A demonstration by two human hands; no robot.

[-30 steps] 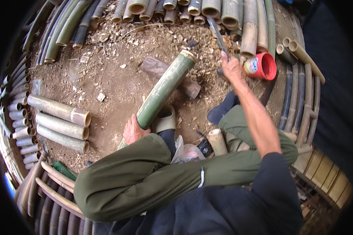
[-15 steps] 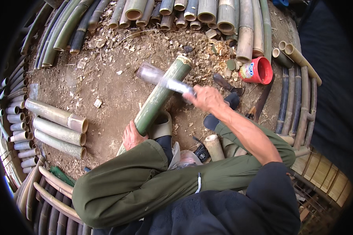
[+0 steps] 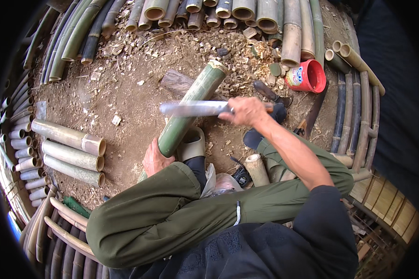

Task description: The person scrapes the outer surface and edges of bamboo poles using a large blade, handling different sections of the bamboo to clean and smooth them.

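the right hand [image 3: 247,111] grips a knife [image 3: 198,108] over the green bamboo [image 3: 172,133], which slants across a wooden block [image 3: 176,83]. the left hand [image 3: 156,159] grasps the bamboo nearer the body, best held firm and clear of the knife.

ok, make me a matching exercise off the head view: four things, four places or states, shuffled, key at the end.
1. bare right hand
2. dark wooden block
3. red plastic tub
4. three pale, short bamboo lengths

A. side by side on the ground at the picture's left
B. beneath the thick green bamboo tube
C. gripping the long-bladed metal knife
D. at the picture's upper right

Pairs: 1-C, 2-B, 3-D, 4-A
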